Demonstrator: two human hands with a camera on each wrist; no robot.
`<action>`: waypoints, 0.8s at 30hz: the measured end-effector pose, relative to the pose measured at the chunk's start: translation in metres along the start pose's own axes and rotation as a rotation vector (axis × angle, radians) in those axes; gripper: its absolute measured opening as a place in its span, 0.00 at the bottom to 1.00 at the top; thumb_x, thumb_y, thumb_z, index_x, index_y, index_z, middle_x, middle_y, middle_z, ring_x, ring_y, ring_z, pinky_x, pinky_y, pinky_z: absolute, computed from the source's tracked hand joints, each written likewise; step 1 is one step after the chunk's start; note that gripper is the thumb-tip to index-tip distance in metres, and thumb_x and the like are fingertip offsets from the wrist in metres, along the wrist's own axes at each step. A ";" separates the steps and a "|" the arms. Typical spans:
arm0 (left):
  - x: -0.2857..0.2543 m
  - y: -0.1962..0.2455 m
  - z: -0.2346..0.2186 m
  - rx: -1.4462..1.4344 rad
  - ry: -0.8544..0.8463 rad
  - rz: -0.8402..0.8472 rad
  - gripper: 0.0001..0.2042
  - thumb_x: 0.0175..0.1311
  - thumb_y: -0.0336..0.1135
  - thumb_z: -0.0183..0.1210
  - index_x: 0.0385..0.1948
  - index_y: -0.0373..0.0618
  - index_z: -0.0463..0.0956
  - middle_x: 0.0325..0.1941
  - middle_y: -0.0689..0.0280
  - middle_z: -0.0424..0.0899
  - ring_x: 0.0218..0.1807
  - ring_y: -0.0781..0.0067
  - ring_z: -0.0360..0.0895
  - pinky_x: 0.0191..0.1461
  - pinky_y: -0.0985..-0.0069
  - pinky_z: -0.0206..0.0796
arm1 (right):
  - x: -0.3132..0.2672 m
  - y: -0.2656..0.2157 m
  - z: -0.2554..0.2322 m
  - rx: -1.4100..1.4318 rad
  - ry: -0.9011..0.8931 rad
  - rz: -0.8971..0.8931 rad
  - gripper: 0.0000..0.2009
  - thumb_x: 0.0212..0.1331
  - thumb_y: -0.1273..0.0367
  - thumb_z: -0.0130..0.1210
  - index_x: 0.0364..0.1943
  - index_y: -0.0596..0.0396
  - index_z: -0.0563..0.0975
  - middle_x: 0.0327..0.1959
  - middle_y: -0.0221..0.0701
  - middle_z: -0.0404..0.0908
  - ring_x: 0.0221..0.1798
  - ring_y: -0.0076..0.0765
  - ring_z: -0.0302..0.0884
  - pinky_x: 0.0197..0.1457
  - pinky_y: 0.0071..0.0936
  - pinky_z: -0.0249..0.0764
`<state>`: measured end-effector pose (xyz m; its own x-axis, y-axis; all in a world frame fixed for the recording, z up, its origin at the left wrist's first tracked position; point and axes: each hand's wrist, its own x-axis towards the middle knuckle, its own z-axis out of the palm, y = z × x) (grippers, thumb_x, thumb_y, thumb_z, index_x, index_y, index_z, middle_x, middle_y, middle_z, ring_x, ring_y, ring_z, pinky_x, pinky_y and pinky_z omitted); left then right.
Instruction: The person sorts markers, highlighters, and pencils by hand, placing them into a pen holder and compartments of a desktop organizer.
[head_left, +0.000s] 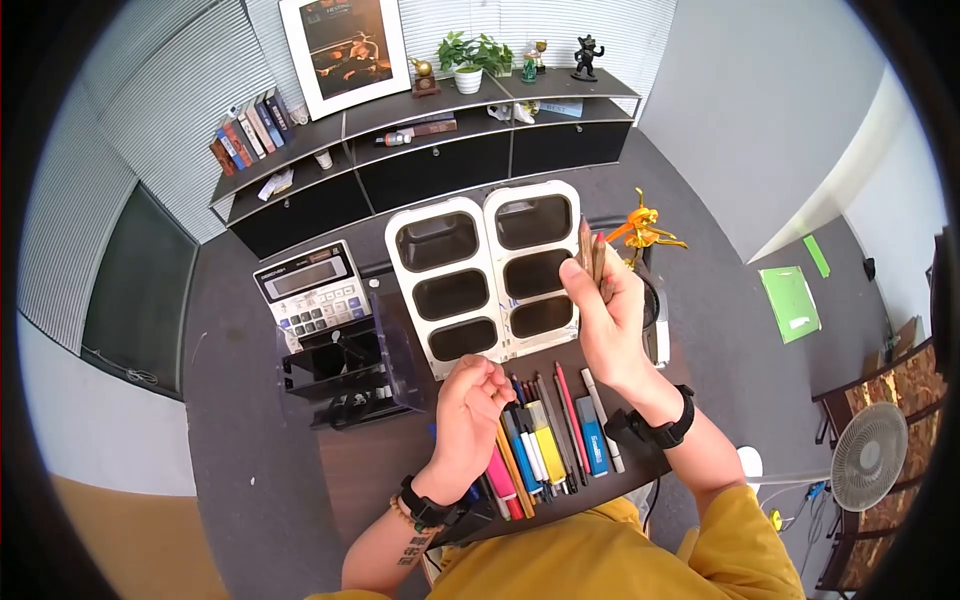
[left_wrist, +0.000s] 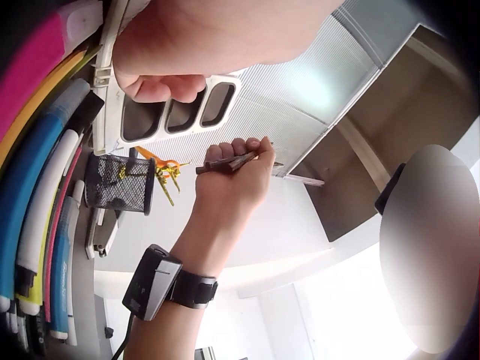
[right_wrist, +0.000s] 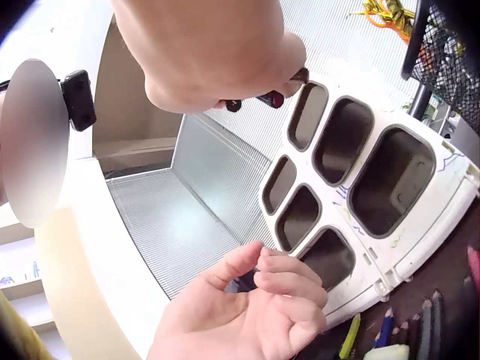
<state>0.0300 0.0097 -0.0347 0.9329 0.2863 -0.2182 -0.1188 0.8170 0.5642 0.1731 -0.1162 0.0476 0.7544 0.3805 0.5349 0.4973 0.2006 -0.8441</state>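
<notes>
My right hand [head_left: 612, 325] is raised before the right side of a white case and grips a small bunch of pencils [head_left: 590, 258], tips upward, one of them red. Lower down, my left hand [head_left: 468, 415] holds nothing, its fingers loosely bent near the case's bottom edge; its palm faces up in the right wrist view. The white case [head_left: 448, 272] has two halves side by side, each with three dark compartments. Below it lies a row of pens and pencils, with a yellow highlighter [head_left: 545, 445], a blue marker [head_left: 592, 440] and a pink marker [head_left: 501, 474].
Left of the case are a calculator [head_left: 312, 290] and a black desk organizer [head_left: 335, 365]. A mesh pen cup [left_wrist: 120, 184] and a golden figurine [head_left: 645, 228] stand at the right. Beyond the table runs a low black cabinet [head_left: 430, 178].
</notes>
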 end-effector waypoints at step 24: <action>0.002 -0.003 -0.003 -0.063 -0.052 -0.063 0.06 0.75 0.36 0.55 0.36 0.47 0.72 0.35 0.68 0.75 0.41 0.72 0.73 0.51 0.70 0.67 | 0.023 0.013 0.001 -0.431 -0.215 -0.302 0.11 0.59 0.73 0.72 0.35 0.59 0.78 0.37 0.35 0.71 0.33 0.41 0.73 0.37 0.34 0.72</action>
<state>0.0307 0.0095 -0.0387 0.9554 0.2082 -0.2096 -0.0787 0.8632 0.4988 0.1968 -0.1042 0.0486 0.4694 0.5479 0.6925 0.8417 -0.0405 -0.5385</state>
